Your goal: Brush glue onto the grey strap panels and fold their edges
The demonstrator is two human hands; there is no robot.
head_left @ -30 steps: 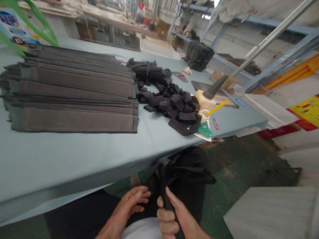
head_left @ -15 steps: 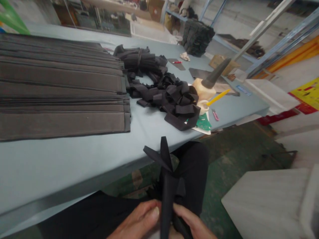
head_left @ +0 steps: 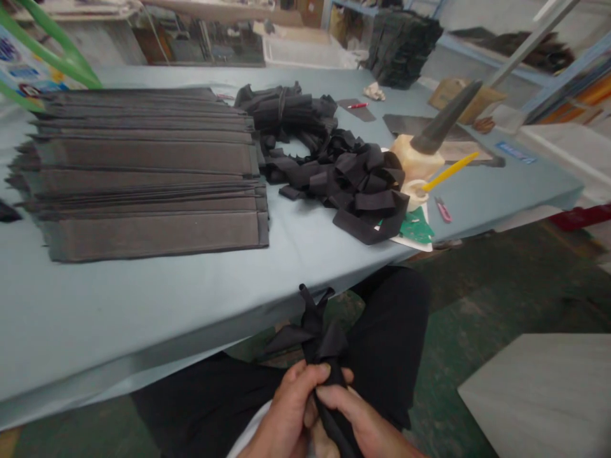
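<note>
Over my lap, a bundle of black fabric strips [head_left: 312,340] is gripped by both hands, its loose ends fanning out beyond my fingers. My left hand [head_left: 291,407] is closed round it from the left, with the thumb pressed on top. From the right, my right hand [head_left: 356,413] pinches the same bundle, its thumb close to the left one. Further strips run down between my palms, partly hidden. On the table ahead lie a tangle of black strips [head_left: 363,184] and a tied roll of black strips [head_left: 286,108].
Stacked dark fabric panels [head_left: 157,232] cover the left of the blue-grey table [head_left: 143,305]. A dark cone on a pale block [head_left: 415,156], a yellow-handled brush [head_left: 451,172] in a small cup and pink snips [head_left: 443,210] are at right. A white box [head_left: 539,388] stands lower right.
Both hands have come together higher on the strips, thumbs now meeting on top. The loose ends have dropped and spread. My view has turned left, showing more of the panels and a green-handled container.
</note>
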